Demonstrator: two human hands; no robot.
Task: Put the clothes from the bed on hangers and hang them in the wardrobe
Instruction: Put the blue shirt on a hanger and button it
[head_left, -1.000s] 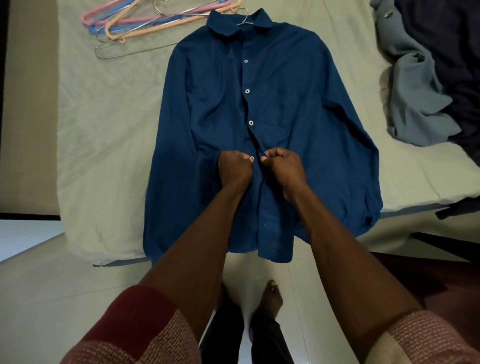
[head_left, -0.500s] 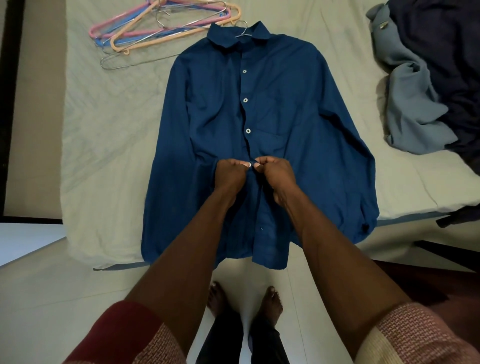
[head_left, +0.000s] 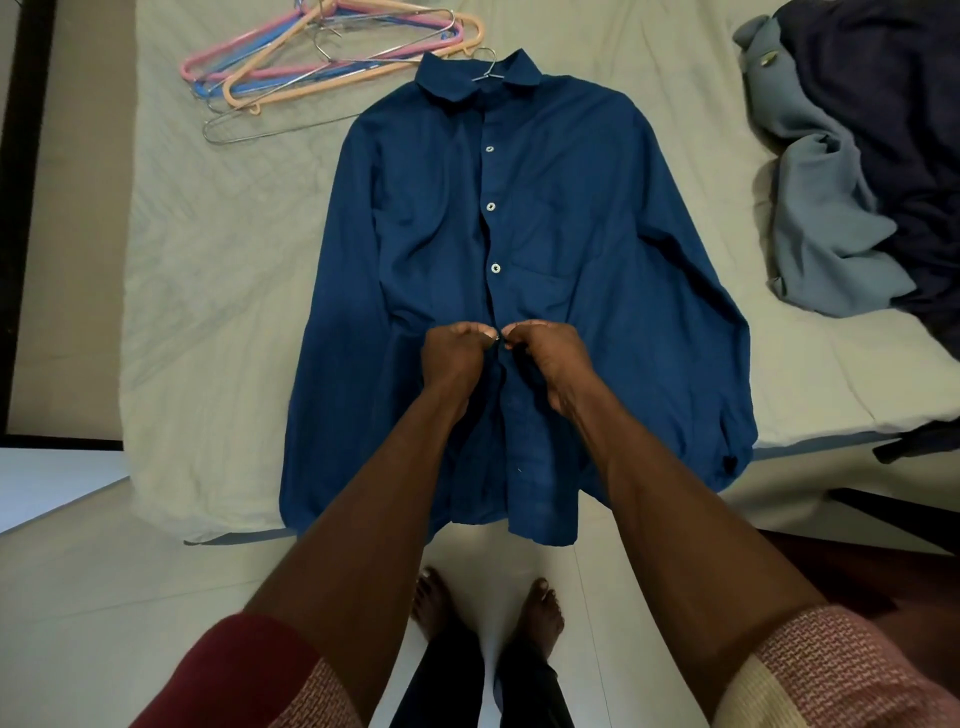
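I stand at the foot of the bed (head_left: 218, 270), where the blue shirt (head_left: 415, 249) lies flat, front up, its hem hanging over the mattress edge. A wire hanger hook (head_left: 485, 62) shows at the collar, so I judge the hanger is already inside the shirt. My left hand (head_left: 454, 356) and right hand (head_left: 550, 358) meet at the placket, just below the third white button (head_left: 495, 268); both have fingers curled, pinching the two front edges together. Step in hand, as I read it: fastening the fourth button. Whether it has passed through its hole I cannot tell, since my fingertips cover it.

The next move calls for a fine pinch and a small push through the buttonhole, then, I expect, lifting the shirt by the hook toward the wardrobe, which is not in view. Spare hangers (head_left: 332, 67) lie near the collar, upper left; the remaining clothes (head_left: 857, 171) lie heaped at the right, well apart from the shirt.
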